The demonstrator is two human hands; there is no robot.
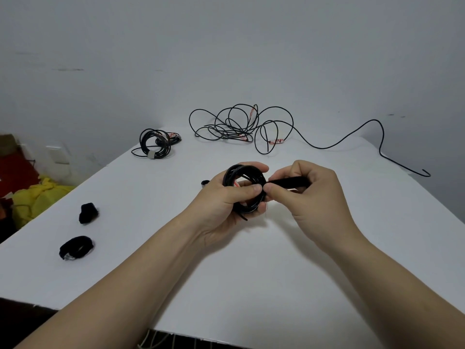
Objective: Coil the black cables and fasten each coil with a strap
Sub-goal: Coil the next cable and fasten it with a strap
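The white bench [251, 273] narrows toward the far wall; its left edge runs diagonally past a yellow cloth [37, 197] lying below, and its near edge crosses the bottom of the view under both forearms. The bare surface in front of and under the hands is the widest free stretch. Along the left edge lie two black strap bundles [88, 212] [76, 247]. A bound coil [154, 144] sits at the far left corner. A loose cable [239, 124] sprawls along the back, its tail trailing to the right edge. Both hands hover over mid-bench, forearms converging. The left hand [221, 205] is turned palm up, its fingers [249, 190] curled round a small black coil [234, 172], thumb pressing across it. The right hand [314, 197], knuckles up, pinches a black strap [289, 182] where it meets the coil's right side, its other fingers closed over the strap's length.
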